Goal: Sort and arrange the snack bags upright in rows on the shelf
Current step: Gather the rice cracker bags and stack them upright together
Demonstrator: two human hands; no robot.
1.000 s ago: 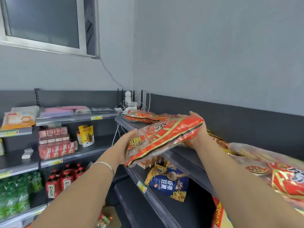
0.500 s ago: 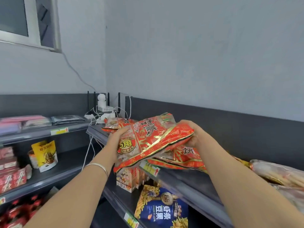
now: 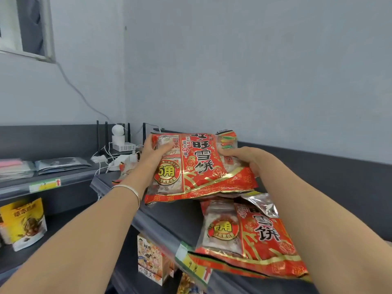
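A red and gold snack bag (image 3: 199, 166) stands tilted back on the top dark shelf (image 3: 169, 217), its printed front facing me. My left hand (image 3: 151, 158) grips its left side and my right hand (image 3: 244, 158) grips its right side. A second red snack bag (image 3: 250, 238) lies flat on the same shelf just in front and to the right, overhanging the shelf edge. Another red bag (image 3: 125, 170) peeks out behind my left wrist, mostly hidden.
A white camera and router (image 3: 121, 139) with cables sit in the shelf corner. The left shelf (image 3: 44, 183) carries flat packets; a yellow pouch (image 3: 23, 223) stands below it. A small snack box (image 3: 150, 259) stands on the lower shelf under a price tag (image 3: 195, 266).
The held bag went from lying nearly flat in my hands to standing tilted with its front toward me. The view came closer to the top shelf.
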